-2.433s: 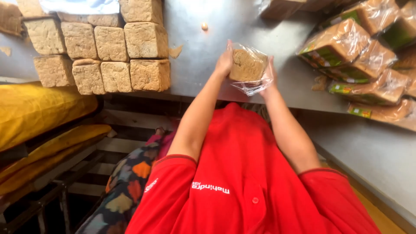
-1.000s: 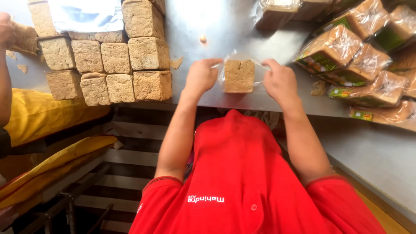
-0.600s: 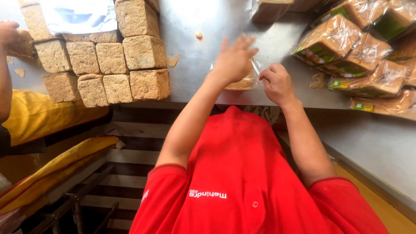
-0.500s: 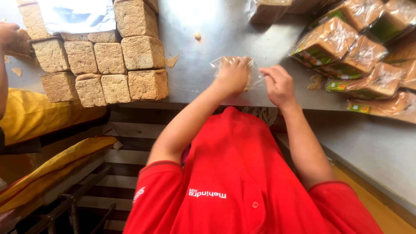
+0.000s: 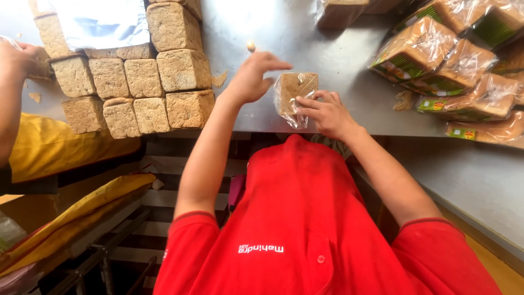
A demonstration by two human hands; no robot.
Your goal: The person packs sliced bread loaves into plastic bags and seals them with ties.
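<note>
The right hand (image 5: 327, 112) pinches the lower edge of a small clear plastic bag of brown bread slices (image 5: 295, 94), fingers curled closed on the crinkled film. The left hand (image 5: 252, 76) hovers just left of the bag, fingers spread and loose, holding nothing; whether a fingertip brushes the film cannot be told. The bag lies on the steel table (image 5: 305, 38), near its front edge. Well left of the bag sits a block of unwrapped brown loaves (image 5: 147, 87), rough-crusted and squarish, partly covered by a shiny plastic sheet (image 5: 101, 22). Right of the bag lie wrapped loaves (image 5: 431, 52) in glossy printed film, cut off by the frame. Another person's hand (image 5: 19, 60) shows at the far left, mostly out of view.
</note>
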